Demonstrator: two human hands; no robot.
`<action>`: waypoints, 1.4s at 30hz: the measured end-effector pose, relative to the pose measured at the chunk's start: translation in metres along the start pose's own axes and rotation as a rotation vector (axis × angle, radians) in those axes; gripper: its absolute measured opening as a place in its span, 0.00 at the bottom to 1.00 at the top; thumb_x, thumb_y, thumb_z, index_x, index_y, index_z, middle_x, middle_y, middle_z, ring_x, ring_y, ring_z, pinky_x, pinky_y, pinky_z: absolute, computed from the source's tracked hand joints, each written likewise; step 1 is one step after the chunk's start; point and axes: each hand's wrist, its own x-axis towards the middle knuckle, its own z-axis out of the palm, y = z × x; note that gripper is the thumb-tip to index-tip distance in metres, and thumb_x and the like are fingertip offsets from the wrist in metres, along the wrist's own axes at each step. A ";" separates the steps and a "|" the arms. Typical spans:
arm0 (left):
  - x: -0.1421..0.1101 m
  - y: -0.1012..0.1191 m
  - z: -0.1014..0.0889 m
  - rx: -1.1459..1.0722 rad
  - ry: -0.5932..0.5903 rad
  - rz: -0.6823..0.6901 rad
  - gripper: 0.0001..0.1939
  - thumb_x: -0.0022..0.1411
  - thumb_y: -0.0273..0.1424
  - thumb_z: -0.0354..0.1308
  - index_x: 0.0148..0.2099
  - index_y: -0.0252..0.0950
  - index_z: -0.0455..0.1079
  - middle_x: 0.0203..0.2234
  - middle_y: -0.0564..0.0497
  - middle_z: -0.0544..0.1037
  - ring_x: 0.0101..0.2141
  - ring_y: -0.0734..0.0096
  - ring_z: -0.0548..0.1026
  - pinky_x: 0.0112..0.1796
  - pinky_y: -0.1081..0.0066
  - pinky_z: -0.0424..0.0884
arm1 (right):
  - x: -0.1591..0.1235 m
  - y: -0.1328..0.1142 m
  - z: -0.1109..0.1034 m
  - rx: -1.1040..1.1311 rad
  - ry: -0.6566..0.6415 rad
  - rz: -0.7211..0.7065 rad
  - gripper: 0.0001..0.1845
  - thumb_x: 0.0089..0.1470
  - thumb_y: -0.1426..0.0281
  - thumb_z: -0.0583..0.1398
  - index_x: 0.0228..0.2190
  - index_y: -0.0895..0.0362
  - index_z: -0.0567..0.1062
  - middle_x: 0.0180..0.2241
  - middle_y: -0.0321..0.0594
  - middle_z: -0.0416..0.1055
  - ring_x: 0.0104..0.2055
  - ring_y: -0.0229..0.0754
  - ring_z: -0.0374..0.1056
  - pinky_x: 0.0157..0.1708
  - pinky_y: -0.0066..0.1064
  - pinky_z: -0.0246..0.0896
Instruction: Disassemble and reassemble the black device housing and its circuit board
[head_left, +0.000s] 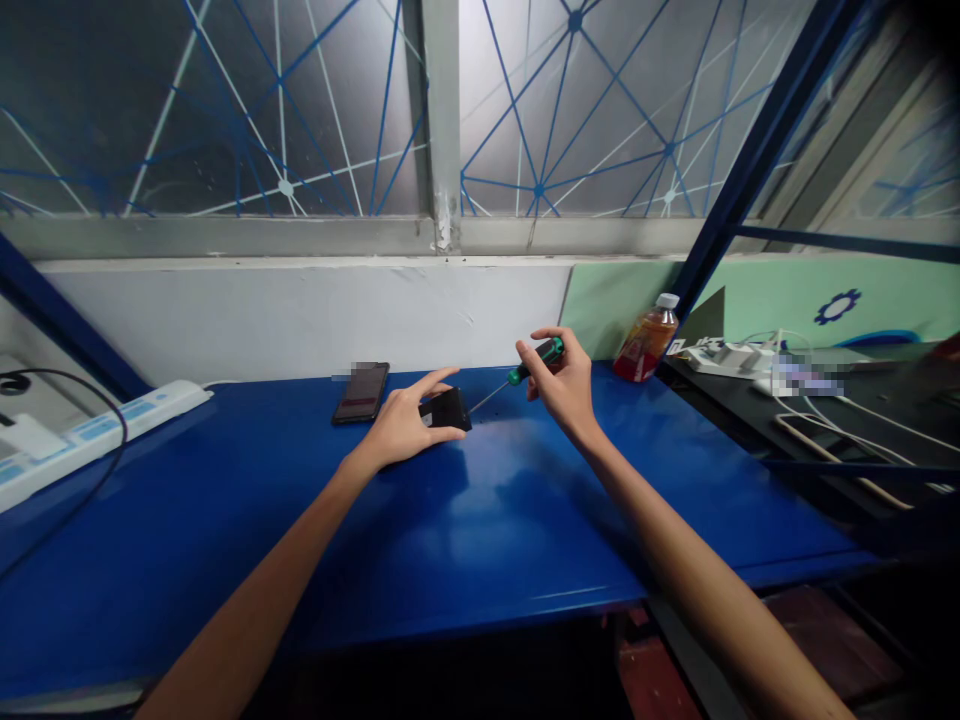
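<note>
The left hand's fingers grip a black box; the right's curl round a screwdriver.

A glossy blue table runs along the wall, light pooling on its middle. Over at the left end there's a white power strip with blue panels, and a dark cable looping across it. A dark phone lies flat toward the back, just beside a small black case at the tabletop, near a few tiny dark specks. In the far right corner stands a capped bottle of amber drink with a red label.
</note>
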 end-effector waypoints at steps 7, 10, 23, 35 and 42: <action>0.000 -0.003 0.001 0.006 0.023 0.008 0.41 0.49 0.42 0.68 0.64 0.47 0.59 0.49 0.47 0.76 0.50 0.54 0.74 0.49 0.55 0.70 | 0.002 0.004 -0.001 0.120 -0.062 0.017 0.16 0.56 0.61 0.59 0.44 0.53 0.65 0.21 0.27 0.65 0.14 0.32 0.65 0.16 0.25 0.61; 0.000 -0.002 0.000 0.006 0.013 0.010 0.41 0.49 0.42 0.68 0.64 0.48 0.59 0.49 0.47 0.76 0.50 0.54 0.74 0.50 0.55 0.69 | 0.000 -0.001 -0.001 0.063 -0.027 -0.008 0.16 0.54 0.60 0.61 0.43 0.54 0.66 0.20 0.27 0.63 0.14 0.32 0.63 0.15 0.24 0.58; 0.000 0.000 -0.001 0.012 0.011 0.010 0.40 0.50 0.42 0.68 0.64 0.46 0.59 0.49 0.46 0.76 0.50 0.55 0.74 0.49 0.56 0.70 | 0.001 0.001 -0.002 0.121 -0.078 0.005 0.16 0.55 0.61 0.60 0.43 0.54 0.65 0.19 0.26 0.62 0.14 0.32 0.63 0.15 0.24 0.58; 0.001 -0.004 0.001 0.014 0.023 0.007 0.41 0.49 0.41 0.68 0.63 0.47 0.59 0.49 0.47 0.77 0.49 0.55 0.74 0.48 0.57 0.70 | 0.001 -0.002 -0.004 0.142 -0.115 0.012 0.17 0.56 0.63 0.58 0.46 0.54 0.64 0.22 0.27 0.65 0.13 0.30 0.60 0.14 0.24 0.56; 0.001 -0.002 0.000 0.007 0.018 0.010 0.40 0.50 0.41 0.68 0.64 0.46 0.58 0.49 0.47 0.76 0.50 0.56 0.74 0.50 0.58 0.69 | -0.001 -0.006 -0.001 -0.029 0.016 -0.019 0.19 0.52 0.59 0.63 0.42 0.54 0.67 0.20 0.27 0.62 0.14 0.30 0.58 0.14 0.23 0.54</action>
